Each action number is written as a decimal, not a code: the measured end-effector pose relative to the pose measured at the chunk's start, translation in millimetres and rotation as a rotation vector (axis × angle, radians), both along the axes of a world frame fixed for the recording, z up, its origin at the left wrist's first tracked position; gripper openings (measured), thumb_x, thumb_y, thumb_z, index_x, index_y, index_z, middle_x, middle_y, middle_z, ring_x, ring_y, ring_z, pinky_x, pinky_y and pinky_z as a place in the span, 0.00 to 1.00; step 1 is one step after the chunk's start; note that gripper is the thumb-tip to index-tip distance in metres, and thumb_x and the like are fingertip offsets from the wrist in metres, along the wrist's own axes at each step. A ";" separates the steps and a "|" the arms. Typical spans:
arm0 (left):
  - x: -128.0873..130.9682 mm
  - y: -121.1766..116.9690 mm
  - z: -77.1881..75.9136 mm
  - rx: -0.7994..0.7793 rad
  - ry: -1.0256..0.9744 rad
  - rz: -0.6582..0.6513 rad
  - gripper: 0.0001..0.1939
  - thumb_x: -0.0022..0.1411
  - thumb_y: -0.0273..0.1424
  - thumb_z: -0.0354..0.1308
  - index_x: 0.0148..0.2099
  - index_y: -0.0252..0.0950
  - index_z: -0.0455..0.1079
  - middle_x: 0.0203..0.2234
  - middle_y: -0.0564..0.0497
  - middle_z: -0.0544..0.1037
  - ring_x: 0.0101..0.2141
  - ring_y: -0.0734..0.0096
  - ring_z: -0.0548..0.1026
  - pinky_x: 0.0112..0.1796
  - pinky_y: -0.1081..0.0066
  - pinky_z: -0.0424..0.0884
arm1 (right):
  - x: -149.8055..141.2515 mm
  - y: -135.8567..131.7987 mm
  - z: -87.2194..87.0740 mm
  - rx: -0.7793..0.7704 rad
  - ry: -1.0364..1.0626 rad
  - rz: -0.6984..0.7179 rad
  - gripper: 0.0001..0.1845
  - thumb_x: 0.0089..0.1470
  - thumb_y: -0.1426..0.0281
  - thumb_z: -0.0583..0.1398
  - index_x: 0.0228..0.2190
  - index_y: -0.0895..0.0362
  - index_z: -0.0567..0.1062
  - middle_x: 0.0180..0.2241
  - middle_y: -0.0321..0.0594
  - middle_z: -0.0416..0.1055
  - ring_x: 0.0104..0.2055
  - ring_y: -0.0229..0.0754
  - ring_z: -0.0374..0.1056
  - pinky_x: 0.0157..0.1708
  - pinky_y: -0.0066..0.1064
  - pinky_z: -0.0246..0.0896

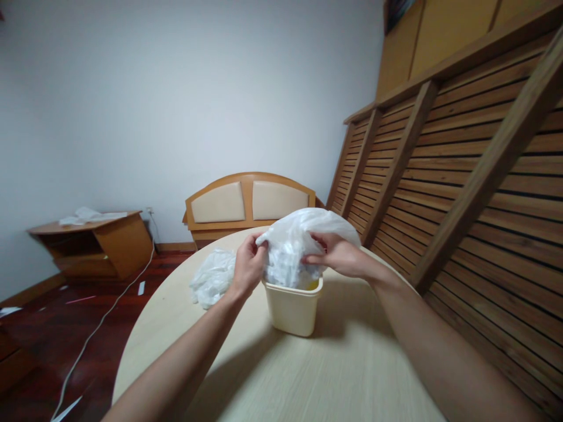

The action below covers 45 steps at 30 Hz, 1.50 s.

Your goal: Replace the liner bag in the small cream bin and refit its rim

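A cream plastic bin (292, 310) stands upright on the round table (352, 363). White translucent plastic bag (290, 252) material bulges out of its mouth and spreads behind it. My left hand (250, 261) pinches the bag's edge at the left, just above the rim. On the right, my right hand (336, 253) grips the bag with thumb and fingers closed on the film. Something yellow (313, 285) shows just inside the rim; I cannot make out what it is. Left of the bin lies a crumpled heap of white plastic bags (213, 276).
Behind the table stands a wooden headboard (248, 176) with padded panels. A slatted wooden frame (475, 170) leans along the right. At the left is a low cabinet (125, 246) with white plastic on top. A cable (105, 316) runs across the dark floor.
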<state>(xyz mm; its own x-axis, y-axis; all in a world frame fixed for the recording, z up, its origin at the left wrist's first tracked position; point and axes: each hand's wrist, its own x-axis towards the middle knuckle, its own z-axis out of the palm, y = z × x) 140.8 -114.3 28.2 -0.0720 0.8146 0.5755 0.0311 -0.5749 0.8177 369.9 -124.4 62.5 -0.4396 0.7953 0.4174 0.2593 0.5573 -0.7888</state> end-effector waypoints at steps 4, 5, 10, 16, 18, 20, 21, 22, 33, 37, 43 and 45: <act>-7.2 8.4 -7.4 -0.029 -0.161 0.085 0.15 0.64 0.42 0.56 0.42 0.35 0.72 0.35 0.51 0.78 0.36 0.70 0.74 0.39 0.73 0.70 | 7.4 -5.4 2.5 -0.064 -0.026 0.063 0.40 0.46 0.57 0.72 0.59 0.53 0.68 0.55 0.46 0.70 0.54 0.50 0.70 0.55 0.44 0.67; -8.4 9.6 -9.3 -0.040 -0.186 0.074 0.16 0.65 0.44 0.55 0.42 0.35 0.72 0.37 0.50 0.78 0.38 0.68 0.75 0.41 0.72 0.71 | 8.5 -8.3 4.3 -0.061 -0.050 0.115 0.43 0.45 0.59 0.73 0.60 0.53 0.66 0.57 0.46 0.69 0.55 0.50 0.69 0.56 0.43 0.66; -10.6 -1.8 -8.4 -0.099 -0.108 -0.266 0.31 0.68 0.55 0.45 0.54 0.34 0.68 0.50 0.41 0.77 0.51 0.56 0.75 0.53 0.59 0.70 | 5.5 -14.1 5.1 0.018 -0.077 0.187 0.39 0.43 0.63 0.74 0.56 0.55 0.70 0.52 0.45 0.73 0.52 0.51 0.71 0.56 0.44 0.65; -10.9 -28.5 4.1 0.078 0.488 -0.355 0.51 0.56 0.41 0.69 0.72 0.37 0.44 0.68 0.37 0.57 0.66 0.47 0.59 0.66 0.52 0.53 | -4.1 -1.8 -15.3 0.005 0.106 0.068 0.29 0.41 0.60 0.74 0.46 0.55 0.76 0.45 0.44 0.78 0.46 0.51 0.75 0.48 0.42 0.71; -8.6 -29.3 4.6 0.113 0.502 -0.344 0.50 0.56 0.38 0.68 0.72 0.36 0.43 0.68 0.36 0.56 0.66 0.46 0.58 0.66 0.51 0.53 | -6.3 -3.7 -17.5 -0.011 0.148 0.061 0.29 0.42 0.58 0.73 0.46 0.55 0.76 0.44 0.43 0.78 0.45 0.51 0.75 0.46 0.41 0.71; -6.3 -27.7 3.4 0.148 0.450 -0.311 0.45 0.58 0.36 0.66 0.70 0.35 0.47 0.66 0.36 0.59 0.65 0.48 0.60 0.65 0.52 0.55 | -7.0 -9.8 -15.6 -0.009 0.079 0.064 0.27 0.45 0.58 0.71 0.46 0.55 0.76 0.43 0.42 0.79 0.45 0.50 0.75 0.48 0.42 0.71; -5.7 -26.8 2.3 0.160 0.422 -0.287 0.42 0.59 0.36 0.65 0.69 0.35 0.49 0.65 0.36 0.61 0.64 0.49 0.62 0.64 0.52 0.57 | -6.7 -13.6 -13.7 0.001 0.008 0.059 0.25 0.45 0.60 0.71 0.45 0.54 0.77 0.43 0.42 0.79 0.45 0.51 0.75 0.50 0.42 0.70; -5.5 -26.2 1.0 0.168 0.400 -0.261 0.39 0.60 0.35 0.64 0.68 0.34 0.51 0.63 0.36 0.63 0.62 0.49 0.64 0.63 0.52 0.59 | -6.2 -17.2 -11.7 0.012 -0.064 0.051 0.23 0.46 0.62 0.71 0.44 0.54 0.78 0.43 0.41 0.79 0.46 0.51 0.75 0.51 0.43 0.69; -11.2 -28.5 -4.8 0.219 0.336 -0.231 0.38 0.65 0.39 0.61 0.72 0.44 0.48 0.69 0.40 0.55 0.66 0.51 0.58 0.60 0.56 0.66 | -6.7 -13.2 -13.0 -0.020 0.069 -0.055 0.21 0.45 0.53 0.71 0.34 0.55 0.82 0.36 0.44 0.81 0.40 0.51 0.77 0.46 0.44 0.72; -11.8 -27.6 -1.2 0.293 0.268 -0.116 0.40 0.65 0.36 0.62 0.73 0.48 0.46 0.72 0.42 0.46 0.69 0.52 0.52 0.58 0.59 0.68 | -0.4 -23.0 -5.1 0.074 -0.219 0.052 0.11 0.56 0.62 0.65 0.35 0.55 0.82 0.38 0.43 0.82 0.42 0.50 0.77 0.47 0.42 0.71; -16.8 -30.0 13.0 0.397 0.164 -0.072 0.34 0.68 0.31 0.57 0.71 0.49 0.51 0.73 0.45 0.45 0.70 0.57 0.49 0.59 0.65 0.67 | 11.5 -26.6 -1.7 0.005 -0.101 -0.047 0.22 0.53 0.65 0.67 0.49 0.57 0.75 0.49 0.49 0.77 0.52 0.52 0.73 0.56 0.48 0.66; -16.7 -30.2 21.3 0.426 0.121 -0.071 0.33 0.67 0.31 0.57 0.71 0.49 0.53 0.72 0.46 0.47 0.70 0.58 0.50 0.60 0.65 0.66 | 13.4 -24.4 -0.8 -0.065 0.005 -0.002 0.29 0.55 0.60 0.66 0.55 0.57 0.69 0.51 0.50 0.75 0.54 0.52 0.72 0.58 0.49 0.64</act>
